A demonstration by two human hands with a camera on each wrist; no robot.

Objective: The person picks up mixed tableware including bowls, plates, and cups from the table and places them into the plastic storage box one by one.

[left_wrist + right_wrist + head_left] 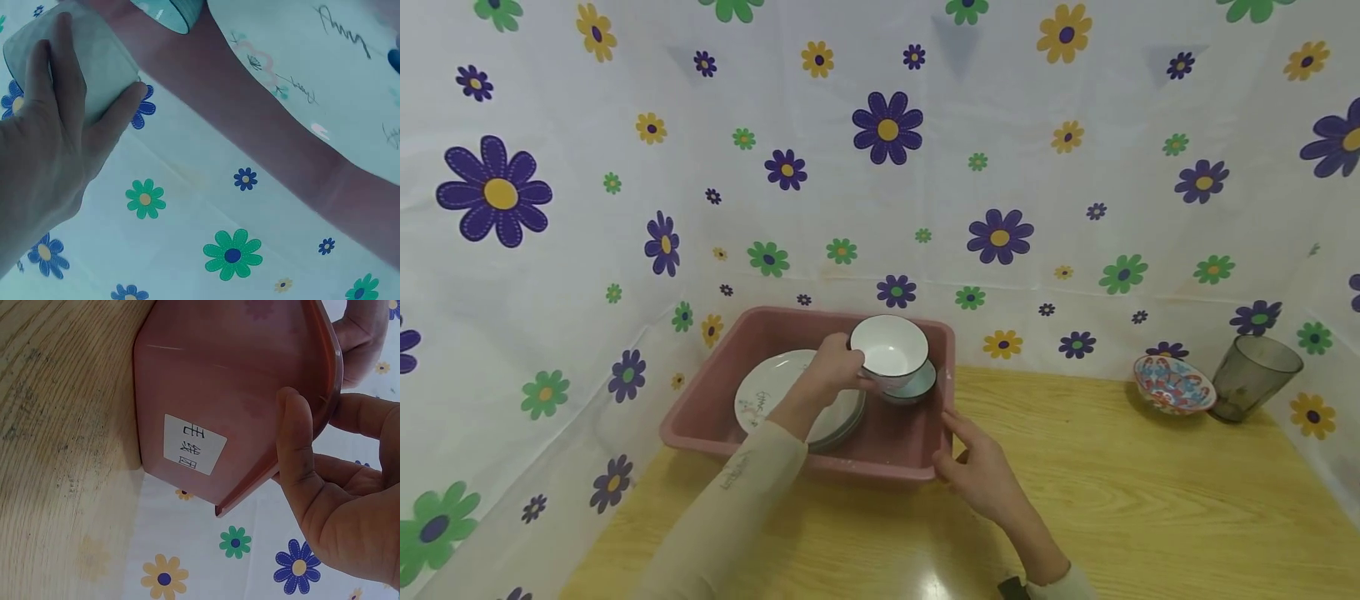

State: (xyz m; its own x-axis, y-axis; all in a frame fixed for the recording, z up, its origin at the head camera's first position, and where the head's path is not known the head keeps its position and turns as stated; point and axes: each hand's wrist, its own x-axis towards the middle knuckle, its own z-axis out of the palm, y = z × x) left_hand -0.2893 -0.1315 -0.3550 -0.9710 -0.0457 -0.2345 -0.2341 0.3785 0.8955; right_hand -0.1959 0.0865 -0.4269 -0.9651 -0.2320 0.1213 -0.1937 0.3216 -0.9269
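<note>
My left hand (pixel 829 373) grips a white bowl (pixel 889 346) with a dark rim by its left side, holding it above the right part of a pink plastic tub (pixel 891 478). In the left wrist view the fingers spread over the pale outside of that bowl (pixel 100 56). Partly hidden under it, a second bowl (pixel 917 385) sits in the tub. Stacked white plates (pixel 782 371) with printed writing lie in the tub's left part. My right hand (pixel 985 475) pinches the tub's right rim, its thumb on the outer wall (pixel 250 419) and its fingers over the edge.
A patterned bowl (pixel 1174 387) and a tilted grey see-through cup (pixel 1255 379) stand close together at the far right of the wooden table (pixel 1112 492). Flower-printed white sheeting (pixel 1045 192) rises behind and at both sides. A white label (pixel 192 445) marks the tub's wall.
</note>
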